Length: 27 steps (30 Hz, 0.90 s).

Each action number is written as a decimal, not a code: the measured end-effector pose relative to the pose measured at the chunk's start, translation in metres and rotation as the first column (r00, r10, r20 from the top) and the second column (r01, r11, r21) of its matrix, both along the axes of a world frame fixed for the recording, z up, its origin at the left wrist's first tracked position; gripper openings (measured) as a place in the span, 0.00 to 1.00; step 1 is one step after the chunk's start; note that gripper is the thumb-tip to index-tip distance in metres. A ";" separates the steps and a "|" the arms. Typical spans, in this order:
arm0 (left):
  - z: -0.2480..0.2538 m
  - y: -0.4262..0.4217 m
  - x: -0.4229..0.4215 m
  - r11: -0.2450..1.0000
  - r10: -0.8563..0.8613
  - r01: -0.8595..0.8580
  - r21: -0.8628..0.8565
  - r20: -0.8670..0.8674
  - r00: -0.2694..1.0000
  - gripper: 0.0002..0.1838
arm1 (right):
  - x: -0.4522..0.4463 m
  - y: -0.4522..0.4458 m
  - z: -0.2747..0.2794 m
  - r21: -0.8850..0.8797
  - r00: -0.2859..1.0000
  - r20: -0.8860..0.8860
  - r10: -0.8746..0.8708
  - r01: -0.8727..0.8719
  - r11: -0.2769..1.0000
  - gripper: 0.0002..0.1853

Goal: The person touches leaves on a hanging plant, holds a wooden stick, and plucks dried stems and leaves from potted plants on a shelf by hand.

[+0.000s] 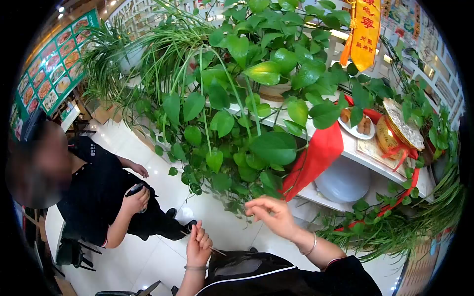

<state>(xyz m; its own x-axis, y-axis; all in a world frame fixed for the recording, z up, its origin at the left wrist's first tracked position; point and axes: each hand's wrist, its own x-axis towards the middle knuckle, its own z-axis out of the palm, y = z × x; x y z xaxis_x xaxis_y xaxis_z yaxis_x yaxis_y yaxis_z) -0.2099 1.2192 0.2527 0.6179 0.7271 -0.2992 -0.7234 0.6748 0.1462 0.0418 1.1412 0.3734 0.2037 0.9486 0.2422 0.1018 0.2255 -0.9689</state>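
My left hand (199, 245) is closed near the front of my dark apron, and a thin brown stick-like piece (217, 251) pokes out of it. Higher up and to the right, my right hand (275, 215) reaches toward the lower vines of a leafy pothos (272, 147). Its fingers are bent together with the tips at a hanging vine end; whatever lies between them is too small to make out. Broad green leaves hang just above this hand, beside a red cloth (316, 157).
Across the white shelf (348, 148) stand a plate of food (356, 129) and a gold pot (393, 132). A spider plant (163, 54) trails at the upper left. A person in dark clothes (106, 185) stands at left, holding a dark object. Stools (74, 254) are behind them.
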 end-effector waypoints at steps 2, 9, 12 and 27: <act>0.001 0.025 0.009 0.999 -0.039 0.039 -0.006 -0.039 0.998 0.17 | 0.006 0.009 0.018 0.071 0.997 0.031 -0.074 0.072 0.995 0.09; 0.028 0.111 0.031 0.962 -0.253 0.253 0.100 -0.011 0.967 0.17 | -0.011 0.059 0.107 0.332 0.892 0.382 -0.241 0.111 0.937 0.11; 0.045 0.145 0.031 0.943 -0.286 0.293 0.159 -0.067 0.956 0.17 | -0.032 0.108 0.144 0.392 0.787 0.558 -0.263 0.030 0.919 0.12; 0.047 0.255 0.001 0.912 -0.379 0.375 0.165 -0.011 0.926 0.16 | 0.018 0.242 0.177 0.394 0.085 0.840 -0.537 0.585 0.709 0.17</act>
